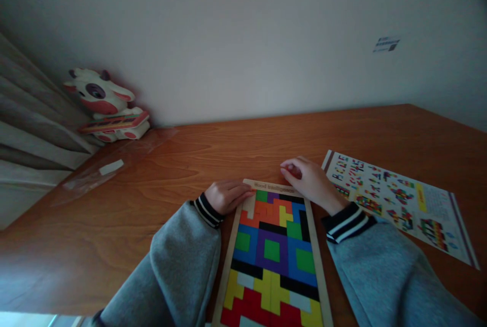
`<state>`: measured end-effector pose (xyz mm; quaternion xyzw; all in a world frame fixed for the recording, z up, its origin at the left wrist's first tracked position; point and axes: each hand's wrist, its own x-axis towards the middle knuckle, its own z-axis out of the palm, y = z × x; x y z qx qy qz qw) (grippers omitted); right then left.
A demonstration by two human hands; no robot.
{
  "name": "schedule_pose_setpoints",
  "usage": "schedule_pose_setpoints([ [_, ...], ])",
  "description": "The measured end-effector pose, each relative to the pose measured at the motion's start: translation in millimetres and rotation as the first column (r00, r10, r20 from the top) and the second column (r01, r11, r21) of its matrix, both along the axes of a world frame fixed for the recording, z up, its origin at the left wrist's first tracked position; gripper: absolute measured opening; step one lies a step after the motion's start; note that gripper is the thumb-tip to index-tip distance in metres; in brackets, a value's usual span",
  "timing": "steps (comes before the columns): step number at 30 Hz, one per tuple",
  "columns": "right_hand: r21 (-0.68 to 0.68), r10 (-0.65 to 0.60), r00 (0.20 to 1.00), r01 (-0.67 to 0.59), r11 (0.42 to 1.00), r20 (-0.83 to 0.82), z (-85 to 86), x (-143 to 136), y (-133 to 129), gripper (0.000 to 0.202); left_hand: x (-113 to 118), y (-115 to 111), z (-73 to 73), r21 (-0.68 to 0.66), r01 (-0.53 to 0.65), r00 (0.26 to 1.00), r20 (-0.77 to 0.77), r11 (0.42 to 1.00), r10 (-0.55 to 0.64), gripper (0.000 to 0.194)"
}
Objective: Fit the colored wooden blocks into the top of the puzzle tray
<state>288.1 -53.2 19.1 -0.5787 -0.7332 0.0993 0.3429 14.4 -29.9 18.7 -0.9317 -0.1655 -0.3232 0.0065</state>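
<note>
Puzzle board (pixel 318 266), left hand (pixel 225 196) at corner

Apparent home interior before us, indicated by a white-and-pink cow-shaped toy keyboard (pixel 108 107), pale fabric curtain (pixel 34 129), and brown wood-grained tabletop (pixel 228 144) bearing a multicoloured wooden block puzzle (pixel 272 251).

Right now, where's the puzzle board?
In the head view, the puzzle board lies bottom centre, left hand at its far left corner, printed sheet to its right.

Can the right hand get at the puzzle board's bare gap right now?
Probably yes: the right hand is beside the puzzle board, and the left hand, at its edge, leaves the gap mostly uncovered.
</note>
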Motion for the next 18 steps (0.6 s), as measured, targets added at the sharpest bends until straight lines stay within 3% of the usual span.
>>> schedule_pose_setpoints([
  [2, -0.043, 0.233, 0.972, -0.235, 0.971, -0.036, 9.1, -12, -8, 0.016, -1, 0, 1.2, -0.010, -0.186, 0.982, 0.029, 0.982, 0.186, 0.020],
  [5, -0.118, 0.457, 0.886, -0.463, 0.878, -0.075, 18.5, -30, -20, 0.018, -5, 5, 0.5, -0.122, -0.463, 0.881, 0.049, 0.878, 0.471, 0.030],
  [7, -0.156, 0.523, 0.851, -0.523, 0.838, -0.042, 20.6, -37, -26, 0.024, -8, 9, -1.0, -0.181, -0.561, 0.821, 0.003, 0.807, 0.571, 0.034],
  [10, -0.204, 0.548, 0.836, -0.531, 0.822, 0.035, 19.1, -43, -30, 0.039, -11, 14, -2.6, -0.163, -0.628, 0.777, -0.090, 0.761, 0.623, 0.035],
  [12, -0.213, 0.550, 0.831, -0.526, 0.824, 0.076, 16.6, -44, -30, 0.047, -11, 14, -2.4, -0.131, -0.642, 0.767, -0.095, 0.756, 0.635, 0.029],
  [14, -0.198, 0.539, 0.836, -0.514, 0.835, 0.104, 14.0, -46, -29, 0.051, -9, 13, -0.9, -0.118, -0.605, 0.795, -0.046, 0.787, 0.604, 0.020],
  [16, -0.175, 0.518, 0.846, -0.495, 0.851, 0.124, 11.4, -48, -29, 0.053, -6, 8, 1.5, -0.123, -0.479, 0.875, 0.005, 0.869, 0.483, 0.016],
  [18, -0.154, 0.499, 0.854, -0.479, 0.864, 0.144, 9.0, -51, -28, 0.053, -2, 1, 4.3, -0.142, -0.259, 0.965, 0.013, 0.955, 0.264, 0.017],
])
